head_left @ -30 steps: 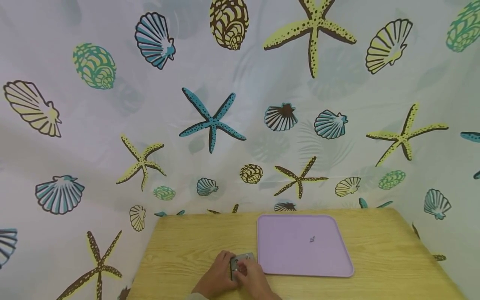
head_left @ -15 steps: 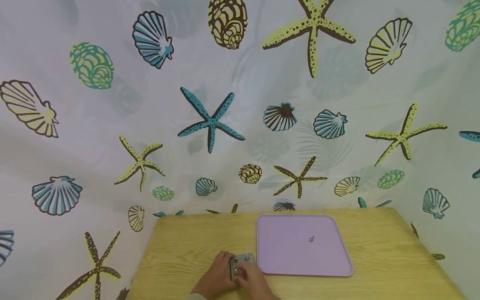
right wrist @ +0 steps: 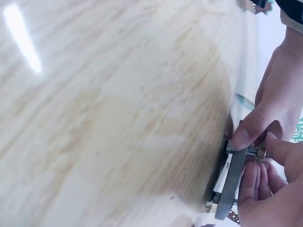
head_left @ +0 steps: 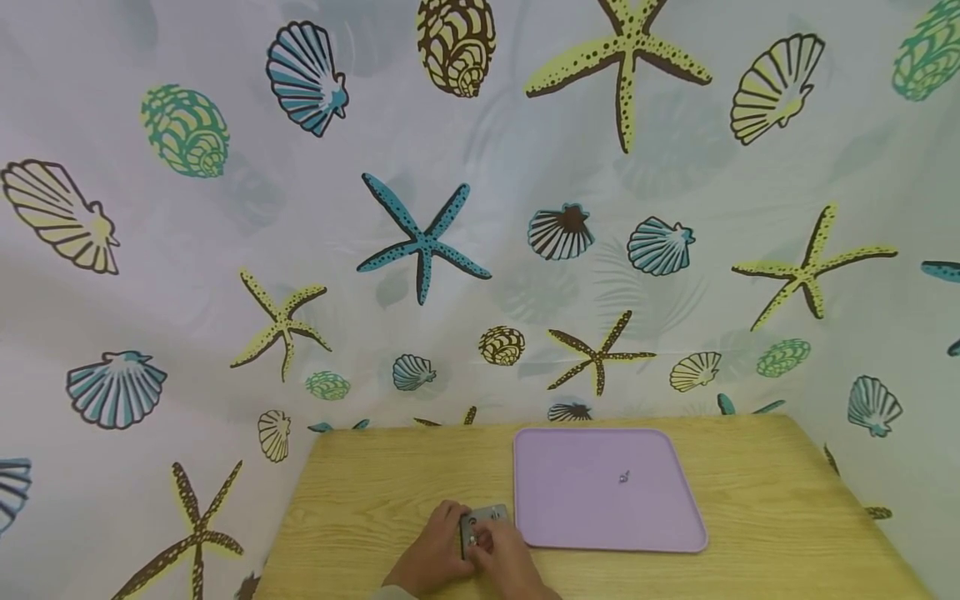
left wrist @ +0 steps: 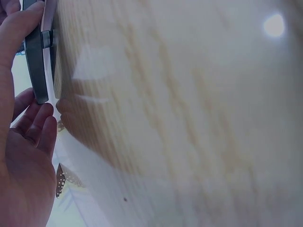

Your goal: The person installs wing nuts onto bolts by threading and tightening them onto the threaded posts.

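Observation:
A small grey metal plate (head_left: 486, 516) with bolts through it stands over the wooden table, left of the tray. My left hand (head_left: 437, 546) grips the plate by its edges; its thumb lies along one side in the left wrist view. My right hand (head_left: 512, 560) is at the plate's near right part. Close up in the right wrist view, a threaded bolt (right wrist: 251, 151) sticks out of the plate, and the right thumb and fingers pinch a small brassy nut (right wrist: 261, 152) on it. Those fingers partly hide the nut.
A lilac tray (head_left: 577, 508) lies on the table (head_left: 375, 475) just right of the hands, with a small shiny metal piece (head_left: 624, 477) in it. A white curtain (head_left: 480, 292) printed with shells and starfish encloses the table's back and sides.
The right fingers have shifted slightly around the nut, covering more and then less of the plate. The left hand, plate and tray stay in place.

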`<state>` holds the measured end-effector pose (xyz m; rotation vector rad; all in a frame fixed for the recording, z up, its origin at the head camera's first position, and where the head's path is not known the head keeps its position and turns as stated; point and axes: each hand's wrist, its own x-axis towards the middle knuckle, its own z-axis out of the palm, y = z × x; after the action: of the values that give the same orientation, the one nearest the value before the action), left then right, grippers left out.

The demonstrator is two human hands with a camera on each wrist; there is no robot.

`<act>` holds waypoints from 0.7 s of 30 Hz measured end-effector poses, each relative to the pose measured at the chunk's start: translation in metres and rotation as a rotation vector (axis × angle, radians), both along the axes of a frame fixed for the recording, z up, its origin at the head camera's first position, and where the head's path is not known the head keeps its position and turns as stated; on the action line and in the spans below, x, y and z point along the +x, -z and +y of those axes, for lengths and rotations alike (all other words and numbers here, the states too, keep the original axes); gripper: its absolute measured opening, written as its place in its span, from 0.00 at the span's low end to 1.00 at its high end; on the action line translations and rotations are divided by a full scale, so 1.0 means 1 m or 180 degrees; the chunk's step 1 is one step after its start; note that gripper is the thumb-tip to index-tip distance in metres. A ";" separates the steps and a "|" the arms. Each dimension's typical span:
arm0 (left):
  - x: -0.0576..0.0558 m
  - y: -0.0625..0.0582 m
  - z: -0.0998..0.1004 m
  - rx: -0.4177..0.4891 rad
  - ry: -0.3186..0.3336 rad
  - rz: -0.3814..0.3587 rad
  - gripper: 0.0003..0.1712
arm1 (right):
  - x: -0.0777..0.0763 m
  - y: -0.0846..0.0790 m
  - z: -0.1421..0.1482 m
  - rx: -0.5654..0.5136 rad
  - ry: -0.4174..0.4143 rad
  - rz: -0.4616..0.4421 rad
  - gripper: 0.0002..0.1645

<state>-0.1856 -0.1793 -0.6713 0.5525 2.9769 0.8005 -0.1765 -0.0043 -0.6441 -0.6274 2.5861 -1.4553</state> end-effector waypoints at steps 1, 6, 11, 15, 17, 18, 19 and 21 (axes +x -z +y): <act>0.000 0.000 0.000 0.0003 0.0000 -0.0005 0.39 | 0.000 0.001 0.000 0.0012 0.0041 0.0040 0.16; 0.002 -0.003 0.003 0.0022 -0.0029 -0.0002 0.41 | 0.001 0.004 0.002 -0.0018 0.0166 0.0289 0.12; 0.002 -0.001 0.003 0.0055 -0.0053 0.0023 0.45 | 0.000 0.004 0.004 -0.0082 0.0111 0.0237 0.09; 0.002 -0.001 0.003 0.0032 -0.0067 0.0018 0.45 | 0.001 0.004 0.005 -0.0105 0.0036 0.0255 0.10; 0.002 -0.001 0.004 0.0032 -0.0066 0.0034 0.45 | 0.002 0.003 0.005 -0.0136 0.0006 0.0253 0.13; 0.002 -0.001 0.004 0.0035 -0.0054 0.0049 0.45 | 0.002 0.003 0.005 -0.0146 -0.0010 0.0244 0.14; 0.002 -0.001 0.003 0.0036 -0.0046 0.0058 0.45 | 0.002 0.003 0.005 -0.0153 -0.0020 0.0226 0.14; 0.001 -0.001 0.003 0.0023 -0.0030 0.0063 0.45 | 0.002 0.002 0.004 -0.0145 -0.0038 0.0205 0.16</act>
<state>-0.1843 -0.1766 -0.6702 0.5506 2.9980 0.8117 -0.1749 -0.0004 -0.6465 -0.7056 2.5987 -1.5188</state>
